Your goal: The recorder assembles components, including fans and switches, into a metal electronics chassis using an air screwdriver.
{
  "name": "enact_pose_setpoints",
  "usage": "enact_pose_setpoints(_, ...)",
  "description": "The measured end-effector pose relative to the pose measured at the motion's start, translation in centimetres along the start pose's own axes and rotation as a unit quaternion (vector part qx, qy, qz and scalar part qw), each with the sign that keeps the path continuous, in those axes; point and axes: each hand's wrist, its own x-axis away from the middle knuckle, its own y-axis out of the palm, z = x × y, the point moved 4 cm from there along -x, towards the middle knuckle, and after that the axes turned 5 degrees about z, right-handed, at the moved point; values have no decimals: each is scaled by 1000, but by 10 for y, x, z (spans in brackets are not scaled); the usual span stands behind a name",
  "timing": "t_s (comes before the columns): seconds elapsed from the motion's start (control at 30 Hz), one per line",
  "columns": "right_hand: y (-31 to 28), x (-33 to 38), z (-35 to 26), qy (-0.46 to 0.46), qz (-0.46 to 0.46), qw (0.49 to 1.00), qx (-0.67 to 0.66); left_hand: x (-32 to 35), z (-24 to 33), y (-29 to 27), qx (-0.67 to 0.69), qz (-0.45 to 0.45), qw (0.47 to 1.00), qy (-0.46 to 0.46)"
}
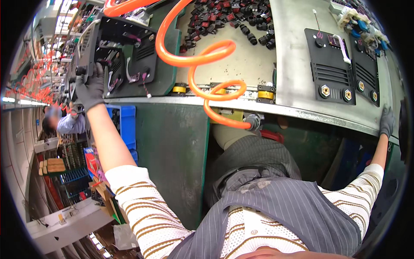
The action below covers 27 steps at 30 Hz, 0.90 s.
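Observation:
My left hand (90,88), in a dark grey glove, is closed on the near edge of a black metal housing (89,47) at the far left of the bench. Beside it, black slotted panels (145,56) with small wires and connectors stand on a green mat. Out to the far right, my gloved right hand (387,121) rests at the bench's front edge, fingers extended and holding nothing I can see. Nearest to it lie a black slotted panel (365,73) with brass fittings and a similar panel (332,71) carrying a small circuit board.
An orange coiled air hose (202,58) hangs over the bench middle. Behind it is a heap of small black and red parts (224,15). White and blue fittings (360,26) sit at back right. Below the bench at left is a blue bin (127,125); another person (71,123) is beyond.

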Motion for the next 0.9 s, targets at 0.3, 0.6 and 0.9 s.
enact_pose_setpoints(0.3, 5, 3, 26, -9, 38, 999, -17, 37, -145, -10, -413, -73, 901, 109)
enact_pose_setpoints(0.6, 18, 8, 25, -57, 54, 997, -12, -13, -336, 55, -825, -130, 493, 246)
enact_pose_setpoints(0.9, 4, 15, 39, -35, 50, 995, -73, 7, -379, 74, -914, -154, 351, 135)
